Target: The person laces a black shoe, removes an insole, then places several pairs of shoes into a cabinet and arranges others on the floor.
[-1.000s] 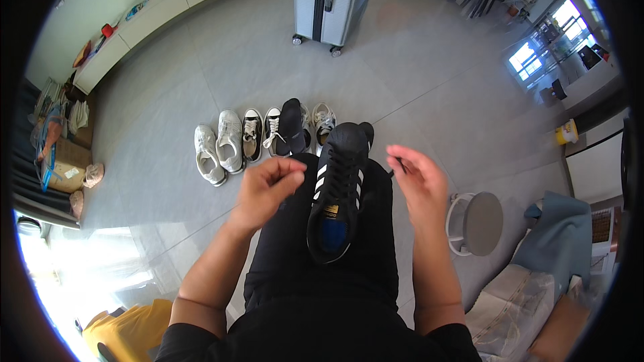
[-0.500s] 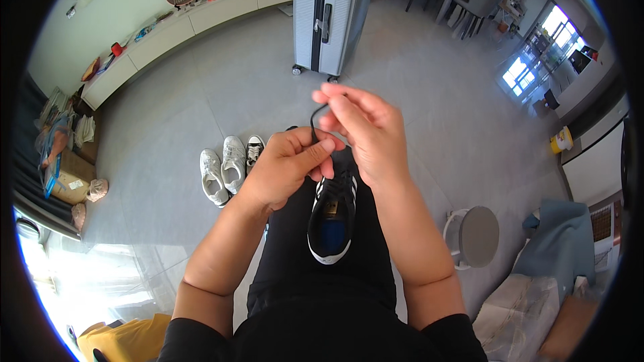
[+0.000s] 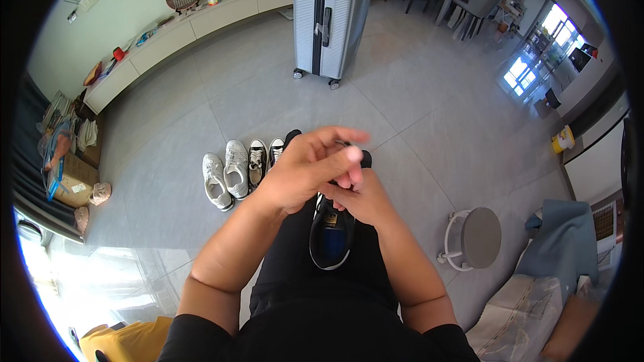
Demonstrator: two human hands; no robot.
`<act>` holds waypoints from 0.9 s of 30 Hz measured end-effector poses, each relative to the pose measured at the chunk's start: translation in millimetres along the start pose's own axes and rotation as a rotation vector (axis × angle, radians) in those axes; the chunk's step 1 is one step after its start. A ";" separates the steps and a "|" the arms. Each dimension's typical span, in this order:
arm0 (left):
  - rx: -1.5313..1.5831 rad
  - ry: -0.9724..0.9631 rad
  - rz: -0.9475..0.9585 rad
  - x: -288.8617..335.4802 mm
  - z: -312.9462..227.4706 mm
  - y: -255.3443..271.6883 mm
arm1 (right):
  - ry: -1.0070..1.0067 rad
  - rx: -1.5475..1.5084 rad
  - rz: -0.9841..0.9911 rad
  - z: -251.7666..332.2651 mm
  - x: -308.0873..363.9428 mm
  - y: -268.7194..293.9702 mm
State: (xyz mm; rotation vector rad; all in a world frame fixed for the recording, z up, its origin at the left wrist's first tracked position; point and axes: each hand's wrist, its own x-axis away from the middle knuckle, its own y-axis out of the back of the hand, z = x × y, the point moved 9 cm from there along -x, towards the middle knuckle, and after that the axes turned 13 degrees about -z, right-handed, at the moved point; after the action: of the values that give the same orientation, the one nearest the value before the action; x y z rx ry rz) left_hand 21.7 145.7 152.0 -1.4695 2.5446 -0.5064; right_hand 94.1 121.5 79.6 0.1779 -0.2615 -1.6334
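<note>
- The black shoe (image 3: 330, 238) lies just below mid-frame, front end hidden.
- Your left hand (image 3: 305, 171), at centre, is blurred; whether its fingers pinch anything, I can't tell.
- Your right hand (image 3: 370, 202), partly behind it: finger state can't be told.

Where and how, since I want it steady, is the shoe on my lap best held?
Probably hold the shoe by its heel, from your side: it points toward you, uncovered, and the shoe opens upward, while left grip and right grip mostly hide the front.
</note>
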 end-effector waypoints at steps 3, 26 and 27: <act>0.093 -0.039 -0.224 9.3 19.3 53.9 | -0.060 -0.167 0.016 -4.4 1.3 -0.2; -0.219 0.859 0.004 58.6 182.2 48.4 | 0.744 0.403 0.400 -12.3 99.0 -59.3; -0.263 0.855 0.027 57.0 176.2 47.0 | 0.771 0.402 0.392 -11.5 100.6 -60.9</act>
State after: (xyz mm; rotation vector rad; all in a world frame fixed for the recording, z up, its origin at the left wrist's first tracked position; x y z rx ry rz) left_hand 8.2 81.3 -27.3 -1.5178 3.3763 -1.0051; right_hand 30.7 24.6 55.9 0.9734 -0.0190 -1.0129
